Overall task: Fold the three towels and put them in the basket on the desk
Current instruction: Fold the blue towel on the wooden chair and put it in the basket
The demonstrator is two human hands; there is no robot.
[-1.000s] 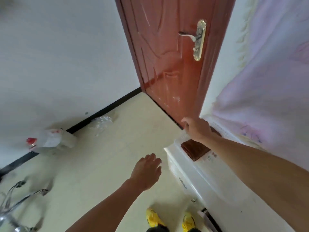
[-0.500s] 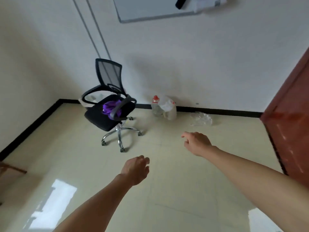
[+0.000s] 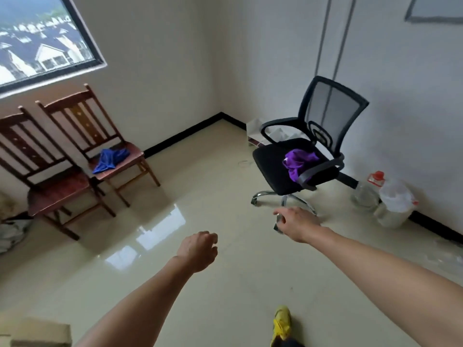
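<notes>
Step, my read: fetch phase. No folded towel in view, nothing in either hand.

Hands: the left hand [image 3: 198, 251] is low in front, fingers loosely curled, empty. The right hand [image 3: 298, 222] is reached further out, fingers relaxed, empty. The chrome bit at its fingertips reads as the chair base behind it, not a held item.

Towels:
- The purple towel [image 3: 299, 162] is bunched on the seat of the office chair [image 3: 330, 108], just beyond the right hand. Nearest target.
- The blue towel [image 3: 111, 159] is crumpled on the seat of a wooden chair [image 3: 82, 121], well apart from the left hand, off to its left and beyond.

Count:
- towels: 2 visible of 3, third out of view
- wooden chairs: 2
- office chair: 1
- clear jugs [image 3: 395, 204]: 2, on the floor to the right of the right hand
- basket and counter: not in view

Next move, my call: step in, put the right hand on the purple towel, pinch an edge and lift it clear of the armrest [image 3: 318, 171], since the cloth lies against it. It then needs a flat surface for folding.

Risk: the chair is on casters and may roll if the towel drags.
</notes>
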